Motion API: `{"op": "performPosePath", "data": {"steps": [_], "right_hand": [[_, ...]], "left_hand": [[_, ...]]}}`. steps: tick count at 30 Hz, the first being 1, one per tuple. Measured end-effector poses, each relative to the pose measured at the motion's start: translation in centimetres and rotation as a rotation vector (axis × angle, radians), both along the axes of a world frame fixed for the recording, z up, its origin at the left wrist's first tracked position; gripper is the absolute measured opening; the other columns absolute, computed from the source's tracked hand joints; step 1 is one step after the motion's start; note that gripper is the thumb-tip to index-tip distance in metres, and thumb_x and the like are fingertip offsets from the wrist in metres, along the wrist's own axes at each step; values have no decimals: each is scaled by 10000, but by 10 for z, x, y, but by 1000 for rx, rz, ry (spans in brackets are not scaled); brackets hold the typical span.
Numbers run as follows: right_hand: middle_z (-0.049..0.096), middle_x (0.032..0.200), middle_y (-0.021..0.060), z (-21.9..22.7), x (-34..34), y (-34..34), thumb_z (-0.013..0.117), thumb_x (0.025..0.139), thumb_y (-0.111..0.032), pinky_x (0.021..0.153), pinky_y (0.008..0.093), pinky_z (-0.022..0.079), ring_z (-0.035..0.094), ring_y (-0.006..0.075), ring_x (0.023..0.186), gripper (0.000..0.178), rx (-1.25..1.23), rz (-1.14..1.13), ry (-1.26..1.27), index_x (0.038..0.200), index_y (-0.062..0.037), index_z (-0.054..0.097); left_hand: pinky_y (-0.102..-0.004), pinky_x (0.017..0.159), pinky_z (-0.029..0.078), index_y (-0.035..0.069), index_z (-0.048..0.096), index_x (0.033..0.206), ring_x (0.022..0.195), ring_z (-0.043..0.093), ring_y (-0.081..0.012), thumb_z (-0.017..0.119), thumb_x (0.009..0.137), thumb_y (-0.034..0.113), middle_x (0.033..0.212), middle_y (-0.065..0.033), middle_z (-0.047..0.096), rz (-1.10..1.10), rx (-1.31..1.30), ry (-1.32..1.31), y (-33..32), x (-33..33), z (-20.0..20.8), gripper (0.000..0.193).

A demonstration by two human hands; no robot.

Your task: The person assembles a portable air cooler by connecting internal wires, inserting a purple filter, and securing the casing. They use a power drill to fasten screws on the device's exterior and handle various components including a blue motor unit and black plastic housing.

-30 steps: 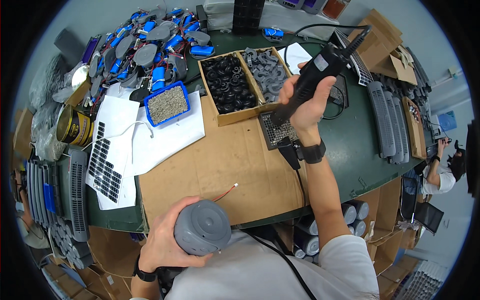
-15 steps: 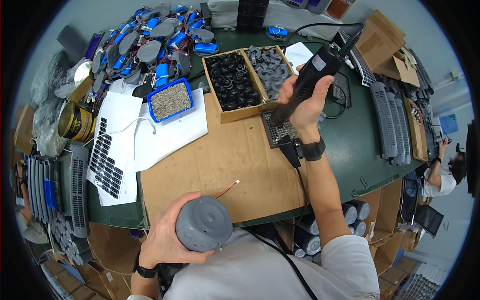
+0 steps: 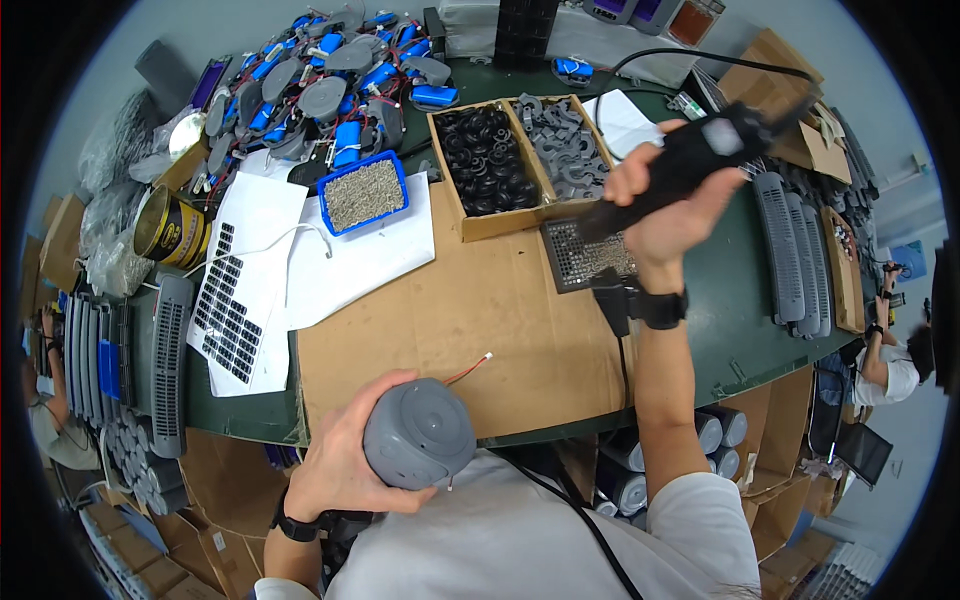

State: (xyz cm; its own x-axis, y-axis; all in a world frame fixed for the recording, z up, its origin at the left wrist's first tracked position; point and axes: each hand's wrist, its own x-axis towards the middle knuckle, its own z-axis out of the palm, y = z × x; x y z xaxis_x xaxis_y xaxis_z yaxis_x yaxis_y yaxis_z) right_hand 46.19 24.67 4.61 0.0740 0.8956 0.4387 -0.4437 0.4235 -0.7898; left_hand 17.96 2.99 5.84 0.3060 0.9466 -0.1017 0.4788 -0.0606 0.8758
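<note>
My left hand (image 3: 340,460) is wrapped round a grey, rounded cylindrical housing (image 3: 420,433), held at the near edge of the table. A thin red wire lead (image 3: 468,369) with a small white connector sticks out behind the housing. My right hand (image 3: 665,230) grips a black corded electric screwdriver (image 3: 680,165), slanted with its cord end up to the right and blurred by motion. Its lower end is over or just above a dark perforated screw tray (image 3: 568,270) holding small screws; whether it touches is unclear. A black corded block (image 3: 612,300) sits at the tray's near side.
Cardboard (image 3: 400,330) covers the table's middle. Behind it stands a divided box (image 3: 490,228) of black rings and grey clips. A blue tray (image 3: 365,195) of small metal pieces rests on white paper (image 3: 400,260). Grey parts with blue batteries (image 3: 325,100) pile up back left; grey slotted panels (image 3: 777,250) stand right.
My right hand has swung the screwdriver to a flatter slant, its cord end going right. The left hand still holds the housing. The whole view has shifted slightly.
</note>
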Motion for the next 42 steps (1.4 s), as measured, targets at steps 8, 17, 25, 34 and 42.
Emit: {"op": "performPosePath", "data": {"steps": [8,17,25,34,42], "right_hand": [[454,665,-9,46,-21,-64,517,940,-532,568,287,416,454,112,535,612,87,662,532,1210,15,466],[473,646,1,38,-62,-90,356,973,-625,485,276,397,426,109,481,695,-44,827,567,1302,-17,419],[468,628,-5,33,-67,-90,310,964,-665,480,274,399,432,108,470,729,-54,851,552,1303,-31,434],[486,605,-21,29,-73,-92,375,963,-653,448,269,433,483,102,455,636,33,930,563,1230,-79,434],[508,607,-32,28,-74,-92,428,966,-614,425,252,444,493,93,441,562,62,968,536,1173,-91,425]], "left_hand": [[-397,937,488,75,477,1352,1099,621,-332,833,541,262,1215,-161,616,27,-25,20,0,4,2,905],[-381,943,492,50,486,1330,1067,638,-295,831,477,251,1173,-147,630,42,-34,24,1,7,0,941],[-418,882,527,70,440,1362,1016,660,-372,832,549,251,1164,-179,642,-25,28,27,4,7,0,920],[-422,877,524,95,439,1371,1023,651,-378,825,538,229,1166,-178,639,-27,8,1,0,6,-1,928],[-390,912,508,62,471,1350,1028,648,-318,836,487,231,1150,-138,646,6,8,22,-2,6,-2,952]]}}
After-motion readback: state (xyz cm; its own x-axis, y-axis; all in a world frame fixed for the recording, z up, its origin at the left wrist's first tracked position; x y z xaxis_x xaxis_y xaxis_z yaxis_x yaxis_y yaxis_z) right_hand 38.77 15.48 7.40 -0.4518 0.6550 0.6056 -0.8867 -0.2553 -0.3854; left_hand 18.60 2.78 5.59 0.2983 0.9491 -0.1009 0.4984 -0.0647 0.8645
